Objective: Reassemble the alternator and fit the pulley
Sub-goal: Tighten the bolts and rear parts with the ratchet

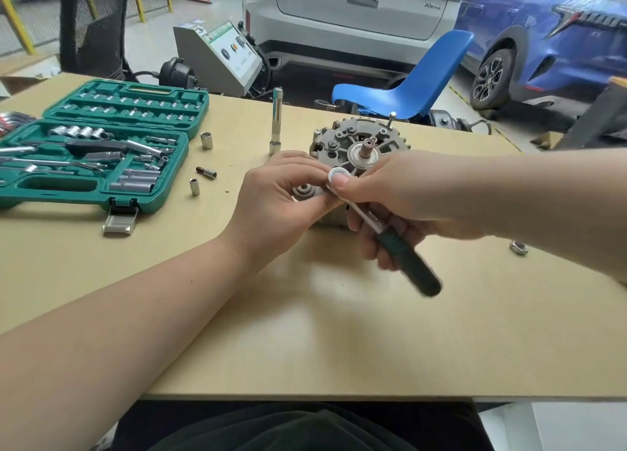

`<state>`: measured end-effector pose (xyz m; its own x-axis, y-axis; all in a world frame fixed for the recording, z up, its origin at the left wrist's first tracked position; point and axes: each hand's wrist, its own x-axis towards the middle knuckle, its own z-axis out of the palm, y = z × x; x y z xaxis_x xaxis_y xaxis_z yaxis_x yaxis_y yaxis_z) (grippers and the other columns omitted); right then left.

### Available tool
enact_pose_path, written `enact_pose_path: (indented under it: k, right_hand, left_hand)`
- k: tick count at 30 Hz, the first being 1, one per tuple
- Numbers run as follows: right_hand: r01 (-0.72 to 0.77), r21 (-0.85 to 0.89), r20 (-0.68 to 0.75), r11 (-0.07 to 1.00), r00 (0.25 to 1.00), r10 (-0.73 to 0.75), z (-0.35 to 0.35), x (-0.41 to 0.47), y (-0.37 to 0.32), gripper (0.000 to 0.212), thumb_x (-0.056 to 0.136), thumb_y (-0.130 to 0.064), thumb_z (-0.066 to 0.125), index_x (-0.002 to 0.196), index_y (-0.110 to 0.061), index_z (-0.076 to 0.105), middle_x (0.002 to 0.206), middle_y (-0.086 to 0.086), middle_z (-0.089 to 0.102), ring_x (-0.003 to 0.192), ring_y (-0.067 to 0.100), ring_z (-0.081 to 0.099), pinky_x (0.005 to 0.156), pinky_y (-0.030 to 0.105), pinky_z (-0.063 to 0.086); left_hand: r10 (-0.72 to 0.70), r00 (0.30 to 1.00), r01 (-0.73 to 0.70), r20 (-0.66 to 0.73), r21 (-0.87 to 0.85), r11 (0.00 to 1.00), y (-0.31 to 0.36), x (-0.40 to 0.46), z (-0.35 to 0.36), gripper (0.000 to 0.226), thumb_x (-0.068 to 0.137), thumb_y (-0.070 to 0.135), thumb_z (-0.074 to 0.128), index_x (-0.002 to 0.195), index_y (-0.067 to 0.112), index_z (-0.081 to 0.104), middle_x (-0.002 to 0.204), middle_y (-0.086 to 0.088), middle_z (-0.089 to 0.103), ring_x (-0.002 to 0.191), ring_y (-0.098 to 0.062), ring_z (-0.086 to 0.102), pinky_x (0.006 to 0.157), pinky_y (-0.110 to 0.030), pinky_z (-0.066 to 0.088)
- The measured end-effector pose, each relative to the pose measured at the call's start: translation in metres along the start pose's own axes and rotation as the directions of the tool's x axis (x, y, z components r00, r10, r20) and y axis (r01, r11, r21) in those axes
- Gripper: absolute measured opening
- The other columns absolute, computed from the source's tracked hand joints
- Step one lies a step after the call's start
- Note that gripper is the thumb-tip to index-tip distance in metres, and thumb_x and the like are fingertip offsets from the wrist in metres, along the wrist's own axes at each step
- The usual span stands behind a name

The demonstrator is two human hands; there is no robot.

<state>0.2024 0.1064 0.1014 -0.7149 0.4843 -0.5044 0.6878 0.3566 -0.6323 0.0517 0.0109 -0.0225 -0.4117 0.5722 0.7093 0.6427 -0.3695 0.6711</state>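
- The right hand (390,199) grips a ratchet wrench (383,228) by its dark green handle, thumb pressed on the round ratchet head, which is raised near the left fingertips.
- The left hand (285,192) curls its fingers round the head end of the ratchet; a small round metal part (303,191) shows under the fingers, and whether it is a socket being fitted or a part of the alternator cannot be told.
- The step in hand appears to be readying the ratchet, probably seating a socket or setting its direction. To do it well, the person should push the socket squarely onto the drive until it seats, then check the direction before going to the fastener.
- The alternator (356,145) stands on the table (305,331) just behind both hands, its shaft (367,144) pointing up between them and slightly beyond the right thumb; the lower housing is hidden by the hands.
- A loose nut (519,248) lies well to the right of the right wrist.
- The open socket case (91,151) sits far to the left of the left hand, with loose sockets (206,140) and an upright extension bar (276,121) between.
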Motion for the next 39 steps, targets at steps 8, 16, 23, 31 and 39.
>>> enact_pose_path:
  k: [8, 16, 23, 31, 39]
  right_hand:
    - [0.134, -0.805, -0.173, 0.578, 0.879, -0.444, -0.037, 0.001, -0.019, 0.056, 0.086, -0.079, 0.055, 0.077, -0.025, 0.066, 0.060, -0.006, 0.066, 0.052, 0.010, 0.059, 0.048, 0.024, 0.038]
    - [0.088, -0.077, -0.094, 0.993, 0.991, -0.095, 0.006, 0.000, 0.008, 0.061, 0.101, -0.066, 0.049, 0.083, -0.010, 0.065, 0.066, 0.013, 0.073, 0.050, 0.027, 0.067, 0.055, 0.033, 0.056]
    - [0.146, -0.872, -0.142, 0.467, 0.838, -0.527, -0.025, -0.003, -0.006, 0.056, 0.099, -0.070, 0.039, 0.067, -0.025, 0.050, 0.061, -0.004, 0.054, 0.059, 0.013, 0.052, 0.054, 0.033, 0.033]
    - [0.078, 0.086, -0.102, 0.993, 0.992, -0.069, 0.017, -0.002, 0.005, 0.058, 0.102, -0.063, 0.049, 0.089, -0.009, 0.065, 0.064, 0.015, 0.073, 0.051, 0.031, 0.071, 0.050, 0.034, 0.058]
    - [0.109, -0.810, -0.077, 0.576, 0.954, -0.289, -0.033, 0.002, -0.028, 0.065, 0.094, -0.080, 0.037, 0.077, -0.025, 0.068, 0.058, -0.007, 0.066, 0.050, 0.009, 0.058, 0.046, 0.025, 0.041]
  left_hand:
    - [-0.007, 1.000, 0.007, 0.027, 0.019, 1.000, -0.004, 0.001, -0.002, 0.018, 0.086, 0.018, 0.087, 0.102, 0.010, 0.085, 0.100, 0.006, 0.080, 0.107, -0.016, 0.068, 0.099, -0.037, 0.056]
    - [-0.002, 1.000, 0.002, 0.005, 0.019, 1.000, -0.004, 0.002, -0.003, 0.014, 0.086, 0.025, 0.087, 0.097, 0.016, 0.084, 0.093, 0.008, 0.078, 0.098, -0.010, 0.070, 0.093, -0.032, 0.057]
    - [0.039, 0.999, -0.040, 0.024, 0.070, 0.997, -0.005, 0.002, -0.004, 0.015, 0.089, 0.022, 0.086, 0.102, 0.015, 0.085, 0.098, 0.004, 0.080, 0.101, -0.015, 0.070, 0.094, -0.037, 0.057]
    - [-0.008, 1.000, 0.010, -0.026, 0.103, 0.995, -0.003, -0.001, -0.004, 0.014, 0.088, 0.022, 0.084, 0.093, 0.009, 0.085, 0.092, -0.001, 0.076, 0.092, -0.018, 0.070, 0.082, -0.027, 0.054]
    - [-0.025, 0.999, 0.023, 0.022, 0.095, 0.995, 0.008, 0.000, -0.005, 0.006, 0.090, 0.025, 0.085, 0.095, 0.022, 0.083, 0.086, 0.001, 0.070, 0.082, -0.019, 0.063, 0.075, -0.026, 0.050]
